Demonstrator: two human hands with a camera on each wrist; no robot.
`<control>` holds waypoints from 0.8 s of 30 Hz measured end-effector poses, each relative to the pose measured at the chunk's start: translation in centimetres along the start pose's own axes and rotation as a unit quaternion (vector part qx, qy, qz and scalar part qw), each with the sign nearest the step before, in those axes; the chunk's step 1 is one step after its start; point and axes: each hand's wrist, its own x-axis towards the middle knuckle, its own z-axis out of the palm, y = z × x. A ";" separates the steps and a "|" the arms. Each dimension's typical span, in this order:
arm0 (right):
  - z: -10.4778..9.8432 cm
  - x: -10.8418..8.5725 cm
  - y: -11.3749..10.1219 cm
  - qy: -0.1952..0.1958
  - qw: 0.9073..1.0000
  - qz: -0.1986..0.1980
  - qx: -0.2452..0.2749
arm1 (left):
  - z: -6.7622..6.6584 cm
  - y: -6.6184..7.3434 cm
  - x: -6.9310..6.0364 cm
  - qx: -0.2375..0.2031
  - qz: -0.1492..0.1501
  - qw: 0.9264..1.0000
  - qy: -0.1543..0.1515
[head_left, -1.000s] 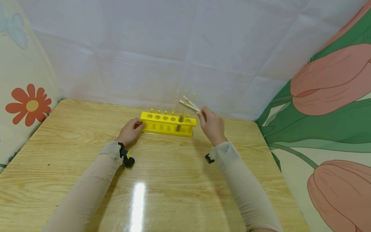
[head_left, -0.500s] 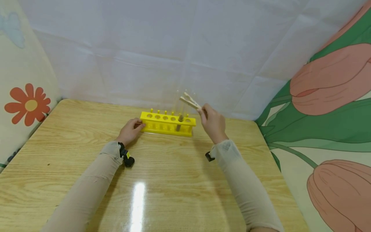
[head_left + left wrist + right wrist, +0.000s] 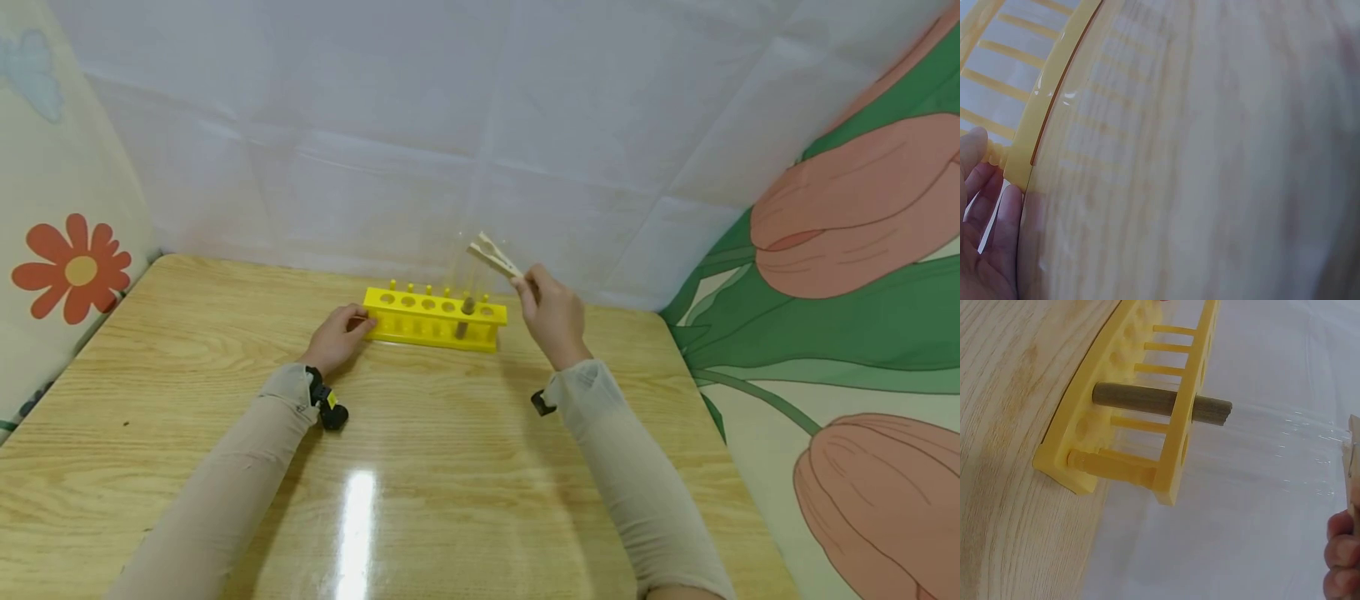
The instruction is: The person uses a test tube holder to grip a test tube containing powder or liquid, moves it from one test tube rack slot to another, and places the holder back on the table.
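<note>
At a wood-grain table [image 3: 427, 433], a person in pale sleeves [image 3: 225, 492] reaches out with both arms, black devices [image 3: 332, 410] worn at the wrists, a streak of reflected light [image 3: 356, 533] shining on the tabletop between them. The left hand [image 3: 335, 340], thumb and fingers bent around the left end of a yellow test-tube rack [image 3: 429, 316], grips it as it stands upright on the table. The right hand [image 3: 553, 318], fingers folded, pinches the near end of a pale wooden clamp [image 3: 495, 257] whose forked tip lies at the upper end of a clear test tube [image 3: 1272, 428]; whether the tip closes around the glass cannot be told. The tube stands in the fifth of six holes from the left, olive-brown matter [image 3: 1141, 399] filling its lower part. Yellow pegs [image 3: 410, 289] line the rack's far edge. Beyond, a creased white sheet [image 3: 375, 125] hangs behind the table, flanked by an orange-red flower [image 3: 80, 271] on the left panel and pink tulips [image 3: 840, 225] on the right.
</note>
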 end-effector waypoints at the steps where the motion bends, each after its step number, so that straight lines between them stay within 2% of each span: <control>1: 0.0 0.0 0.0 0.002 1.000 0.002 0.001 | 0.0 0.0 0.0 0.000 0.001 1.000 0.001; 12: 0.0 0.0 -0.2 0.027 0.999 0.014 0.013 | 0.0 -0.1 -0.1 0.000 0.010 1.000 -0.001; 24: 0.3 -1.0 -0.1 0.065 0.996 0.033 0.049 | 0.1 -0.2 -0.1 -0.001 0.011 1.000 0.003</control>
